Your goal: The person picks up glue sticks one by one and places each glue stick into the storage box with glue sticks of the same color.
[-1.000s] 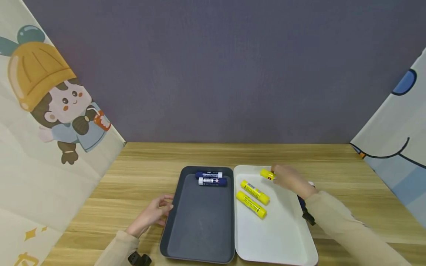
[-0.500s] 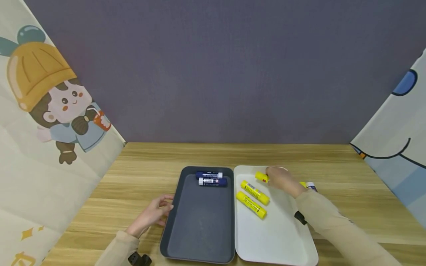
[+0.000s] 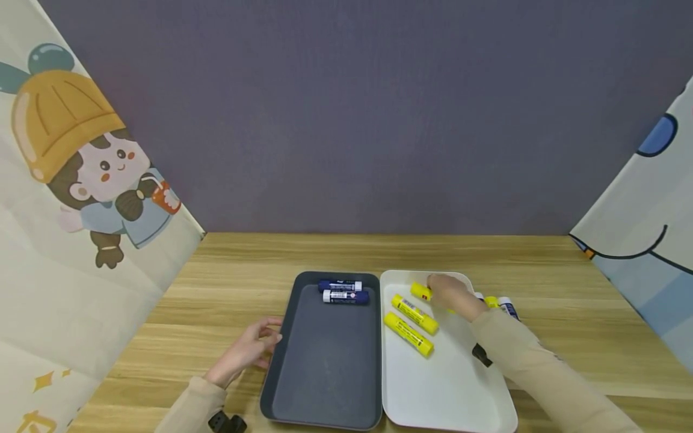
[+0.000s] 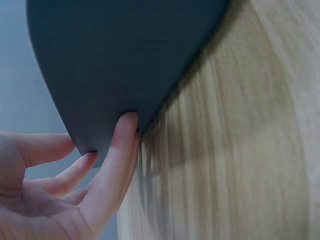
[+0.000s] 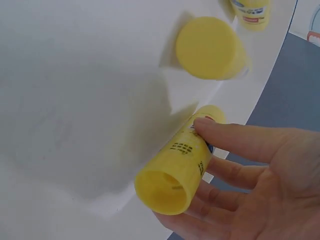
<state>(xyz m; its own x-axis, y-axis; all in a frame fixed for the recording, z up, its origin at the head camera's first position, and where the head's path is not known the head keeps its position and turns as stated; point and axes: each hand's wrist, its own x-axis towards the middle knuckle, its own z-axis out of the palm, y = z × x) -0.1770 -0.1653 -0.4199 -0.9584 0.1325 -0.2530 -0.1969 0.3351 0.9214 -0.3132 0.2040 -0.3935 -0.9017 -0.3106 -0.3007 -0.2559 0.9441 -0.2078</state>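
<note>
From my remote seat I see, at the left, the person's left hand (image 3: 250,346), its thumb and fingers loosely apart and slightly bent, tips against the outer left side of a dark grey, rounded rectangular tray (image 3: 325,373). At that tray's far end lie two navy glue sticks with white ends (image 3: 345,296), long axes running left to right, their white ends facing opposite ways.

Just right stands a matching white tray (image 3: 444,385). Inside, two bright yellow cylindrical glue sticks (image 3: 408,334) lie aslant, from far left to near right. Beyond them, at the tray's far end, a third yellow glue stick (image 3: 420,291) runs nearly parallel, one end pointing far left. The right hand (image 3: 453,294) has thumb and fingers closed round it; its hollow end faces the wrist camera. I cannot tell whether the stick touches the tray floor.

Furthest right, partly behind the sleeve, more yellow and navy sticks (image 3: 508,305) show.
</note>
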